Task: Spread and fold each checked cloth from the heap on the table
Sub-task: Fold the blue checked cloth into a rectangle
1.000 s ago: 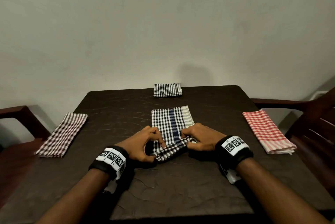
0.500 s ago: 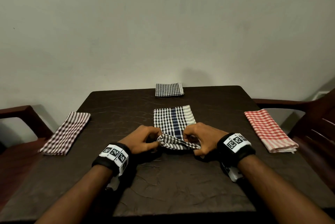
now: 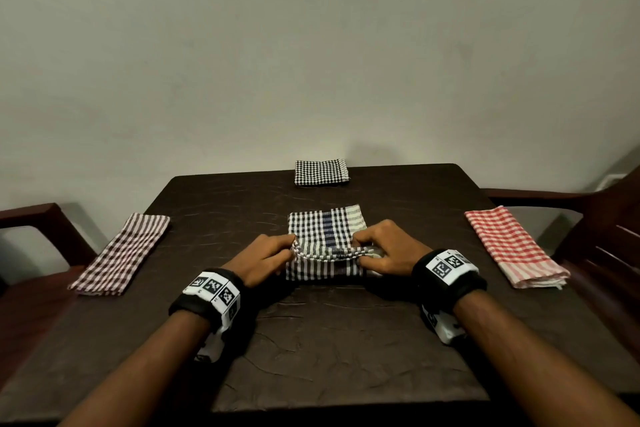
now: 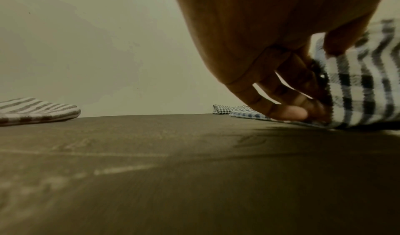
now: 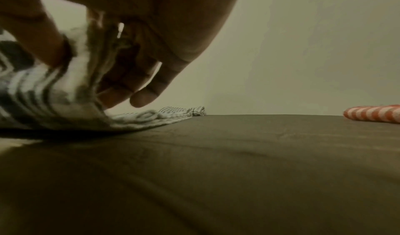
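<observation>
Two hands, left hand (image 3: pixel 266 258) and right hand (image 3: pixel 384 250), are pinched on the blue-striped checked cloth (image 3: pixel 325 222); near edge mid-fold, to be laid forward squarely.

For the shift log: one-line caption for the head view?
Both hands, left hand and right hand, pinch the blue checked cloth, folding it on the table.

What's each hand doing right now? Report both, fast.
Left hand: pinching the left end of the blue checked cloth.
Right hand: pinching the right end of the same cloth.

Left hand (image 3: pixel 266 258), right hand (image 3: pixel 384 253) pinching
</observation>
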